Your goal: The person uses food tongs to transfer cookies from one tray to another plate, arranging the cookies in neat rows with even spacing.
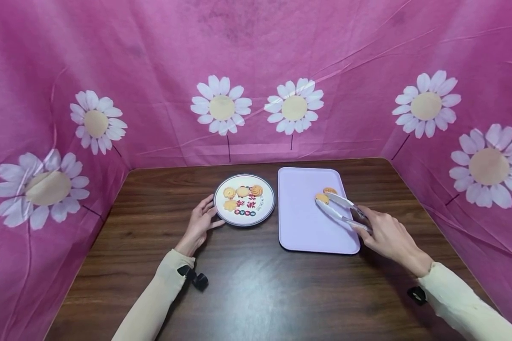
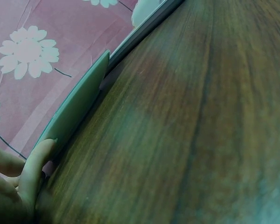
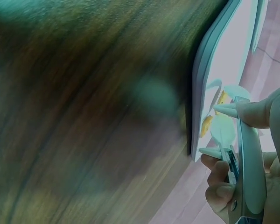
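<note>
In the head view, my left hand (image 1: 199, 223) touches the left rim of a round white plate (image 1: 261, 213), thumb and fingers spread along its edge. Several cookies (image 1: 230, 205) lie on the plate's upper half, above red printed characters. My right hand (image 1: 390, 237) grips metal tongs (image 1: 343, 219) with pale tips over a lavender tray (image 1: 300, 232). Between the tong tips is a round cookie (image 1: 322, 199); whether they squeeze it, I cannot tell. A second cookie (image 1: 330, 190) lies just behind, partly covered by a tip. The right wrist view shows my thumb and fingers around the tongs (image 3: 252, 163).
Plate and tray stand side by side on a dark wooden table (image 1: 247, 293), a narrow gap between them. Pink cloth (image 1: 256, 42) with white daisies hangs behind and at both sides. Black wrist cameras (image 1: 199, 282) sit at both sleeves.
</note>
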A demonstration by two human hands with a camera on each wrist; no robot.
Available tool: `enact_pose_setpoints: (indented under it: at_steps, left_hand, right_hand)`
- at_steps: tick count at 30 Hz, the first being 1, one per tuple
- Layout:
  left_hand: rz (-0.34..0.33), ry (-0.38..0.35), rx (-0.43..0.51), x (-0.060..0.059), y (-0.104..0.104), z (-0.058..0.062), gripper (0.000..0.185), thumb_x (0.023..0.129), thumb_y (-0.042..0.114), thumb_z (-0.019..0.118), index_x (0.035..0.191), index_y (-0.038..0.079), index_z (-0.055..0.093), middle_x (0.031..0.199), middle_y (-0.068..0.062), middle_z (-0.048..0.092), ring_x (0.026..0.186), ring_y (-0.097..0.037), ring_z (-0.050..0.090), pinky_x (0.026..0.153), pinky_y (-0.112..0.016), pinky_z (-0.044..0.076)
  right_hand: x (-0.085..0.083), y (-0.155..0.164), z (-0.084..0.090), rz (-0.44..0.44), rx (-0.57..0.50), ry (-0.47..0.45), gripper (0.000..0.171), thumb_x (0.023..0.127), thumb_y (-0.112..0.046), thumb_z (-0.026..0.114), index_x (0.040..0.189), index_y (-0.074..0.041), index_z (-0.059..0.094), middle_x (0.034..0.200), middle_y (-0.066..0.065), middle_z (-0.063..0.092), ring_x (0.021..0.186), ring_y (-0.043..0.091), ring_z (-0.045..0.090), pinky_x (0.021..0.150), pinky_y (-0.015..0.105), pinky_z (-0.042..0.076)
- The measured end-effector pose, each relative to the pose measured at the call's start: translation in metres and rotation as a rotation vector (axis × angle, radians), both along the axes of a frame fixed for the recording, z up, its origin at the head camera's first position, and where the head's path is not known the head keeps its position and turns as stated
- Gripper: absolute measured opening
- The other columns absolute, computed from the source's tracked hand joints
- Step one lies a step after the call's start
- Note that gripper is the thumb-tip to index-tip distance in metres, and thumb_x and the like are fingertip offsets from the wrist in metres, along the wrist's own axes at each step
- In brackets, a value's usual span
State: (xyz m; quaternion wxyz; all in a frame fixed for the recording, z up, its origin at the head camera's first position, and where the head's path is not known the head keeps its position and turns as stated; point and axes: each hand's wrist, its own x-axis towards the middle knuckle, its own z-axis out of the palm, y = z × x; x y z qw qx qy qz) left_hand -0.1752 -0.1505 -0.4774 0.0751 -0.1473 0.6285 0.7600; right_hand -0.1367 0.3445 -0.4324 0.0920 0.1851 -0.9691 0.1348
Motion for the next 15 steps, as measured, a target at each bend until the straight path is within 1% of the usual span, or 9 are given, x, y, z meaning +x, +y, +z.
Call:
enact_pose_setpoints:
  at_steps: [4,9,11,15]
  left_hand:
    - [0.005,0.000,0.001,-0.001,0.001,0.000,0.056,0.108,-0.002,0.040,0.163,0.007,0.032,0.165,-0.022,0.036,0.139,-0.035,0.047,0.078,-0.031,0.069]
    - [0.009,-0.006,-0.004,-0.002,0.001,0.000,0.056,0.108,-0.002,0.040,0.163,0.008,0.032,0.165,-0.022,0.036,0.140,-0.034,0.047,0.076,-0.030,0.069]
    - [0.011,-0.007,-0.005,-0.002,0.001,0.000,0.056,0.108,-0.002,0.040,0.163,0.007,0.032,0.165,-0.023,0.036,0.140,-0.034,0.047,0.076,-0.030,0.069]
    - [0.016,-0.011,-0.004,-0.001,0.001,-0.001,0.057,0.108,-0.003,0.040,0.163,0.007,0.032,0.165,-0.023,0.036,0.140,-0.035,0.047,0.077,-0.031,0.070]
  right_hand:
    - [-0.002,-0.004,0.002,0.007,-0.004,0.024,0.056,0.092,-0.029,0.079,0.138,-0.004,0.058,0.108,0.024,0.075,0.079,0.043,0.072,0.054,0.061,0.056]
    - [-0.006,-0.014,0.002,0.025,-0.004,0.020,0.056,0.092,-0.030,0.078,0.137,-0.004,0.058,0.102,0.020,0.075,0.076,0.036,0.069,0.055,0.058,0.057]
    - [-0.007,-0.020,0.002,0.038,-0.002,0.017,0.057,0.092,-0.030,0.078,0.137,-0.002,0.058,0.102,0.020,0.075,0.077,0.035,0.069,0.056,0.058,0.058]
    - [-0.011,-0.033,0.004,0.067,0.001,0.022,0.058,0.092,-0.031,0.078,0.138,-0.002,0.058,0.107,0.023,0.075,0.082,0.039,0.072,0.058,0.057,0.059]
